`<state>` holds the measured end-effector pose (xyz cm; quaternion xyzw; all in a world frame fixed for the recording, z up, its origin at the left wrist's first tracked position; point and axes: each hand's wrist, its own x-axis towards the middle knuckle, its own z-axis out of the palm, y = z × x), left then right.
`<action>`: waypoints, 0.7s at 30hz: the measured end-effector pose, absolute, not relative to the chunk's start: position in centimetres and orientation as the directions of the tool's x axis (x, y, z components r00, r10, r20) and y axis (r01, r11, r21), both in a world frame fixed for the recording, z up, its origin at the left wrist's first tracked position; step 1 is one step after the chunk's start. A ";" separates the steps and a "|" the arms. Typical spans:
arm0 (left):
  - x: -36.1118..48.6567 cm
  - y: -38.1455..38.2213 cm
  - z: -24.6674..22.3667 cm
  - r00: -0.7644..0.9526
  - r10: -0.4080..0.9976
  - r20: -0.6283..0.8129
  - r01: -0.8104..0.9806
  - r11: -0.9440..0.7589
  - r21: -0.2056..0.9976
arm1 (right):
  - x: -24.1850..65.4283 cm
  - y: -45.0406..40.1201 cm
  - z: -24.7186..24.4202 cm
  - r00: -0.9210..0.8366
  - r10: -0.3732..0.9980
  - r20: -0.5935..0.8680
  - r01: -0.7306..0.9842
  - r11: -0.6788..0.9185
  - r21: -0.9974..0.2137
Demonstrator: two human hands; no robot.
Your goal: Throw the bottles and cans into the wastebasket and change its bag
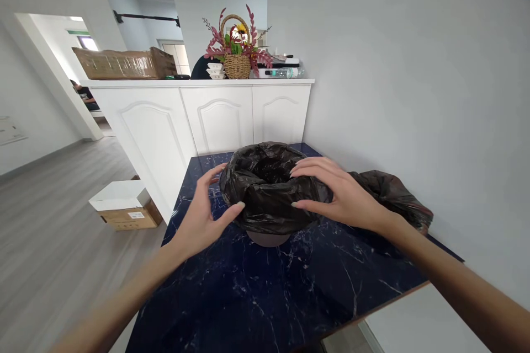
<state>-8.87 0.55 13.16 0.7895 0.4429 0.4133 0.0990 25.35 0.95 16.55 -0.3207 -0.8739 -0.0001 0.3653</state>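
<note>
A black plastic garbage bag point(273, 204) lines a small round bin point(268, 239), its edge folded down over the outside. Only the bin's greyish base shows below the bag. At the left side of the bag, my left hand point(209, 220) is open, thumb and fingers spread around it, the thumb tip at its front. My right hand point(335, 190) rests against the right side with its fingers stretched over the rim and the thumb lower at the front. A wide gap lies between that thumb and the fingers. The bag's inside is dark.
The bin stands on a dark blue marbled table point(248, 298). Another crumpled black bag point(385, 193) lies by the wall at right. Behind is a white cabinet point(219, 116) carrying a flower basket point(237, 66), a bottle point(285, 73) and a cardboard box point(120, 64). A carton point(128, 218) sits on the floor.
</note>
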 end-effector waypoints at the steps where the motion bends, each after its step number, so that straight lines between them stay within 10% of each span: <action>1: -8.5 1.2 12.6 0.275 0.821 0.500 0.602 -0.553 0.576 | 24.9 1.7 16.2 -0.561 0.536 0.631 0.542 0.814 -0.209; 12: -6.1 6.2 1.8 0.403 0.911 0.090 0.504 -0.303 0.809 | 24.0 7.1 15.4 -0.555 0.610 0.566 0.688 0.719 -0.099; 21: -7.7 5.9 -2.2 0.293 0.935 0.199 0.642 -0.347 0.684 | 29.3 14.7 14.9 -0.363 0.762 0.536 0.887 0.459 -0.052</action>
